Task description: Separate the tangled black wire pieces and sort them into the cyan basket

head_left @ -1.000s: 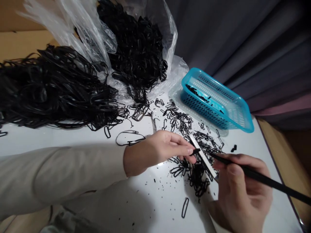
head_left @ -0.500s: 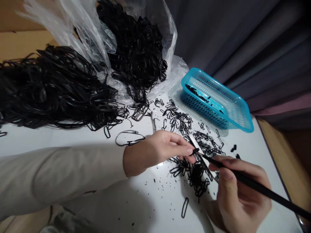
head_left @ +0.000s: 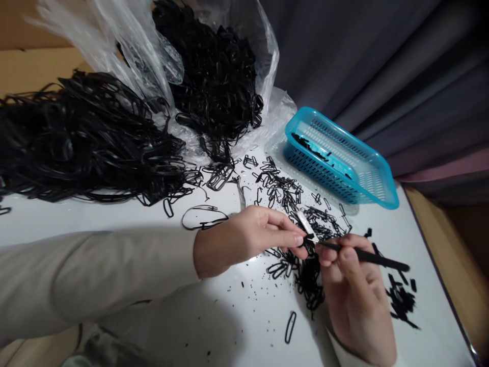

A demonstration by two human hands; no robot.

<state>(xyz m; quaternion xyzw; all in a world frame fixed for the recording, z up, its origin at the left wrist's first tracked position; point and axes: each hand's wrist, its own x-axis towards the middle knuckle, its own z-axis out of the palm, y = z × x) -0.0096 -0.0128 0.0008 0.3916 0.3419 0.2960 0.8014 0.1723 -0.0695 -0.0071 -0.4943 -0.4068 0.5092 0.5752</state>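
My left hand (head_left: 263, 232) is closed in a pinch on a small black rubber piece (head_left: 307, 237), above the scattered bits on the white table. In my right hand (head_left: 355, 290) is a pair of slim black tweezers (head_left: 376, 257); their thin metal tip meets the piece at my left fingertips. Whether the tip grips the piece or only touches it, I cannot tell. Beneath both hands lie many small black rubber loops (head_left: 280, 191) and a white strip (head_left: 304, 223), partly hidden by my fingers.
A blue perforated basket (head_left: 378, 188) with a few black pieces stands at the back right. Large heaps of black rubber strips (head_left: 76, 137) lie at left, beside a clear plastic bag (head_left: 271, 61) full of more. Small black pieces (head_left: 401, 300) are piled right of my hand.
My right hand has turned and shifted slightly left, and the tweezers' rear end has swung up and in from the right edge. The small pile at right is now uncovered. My left hand stays put.
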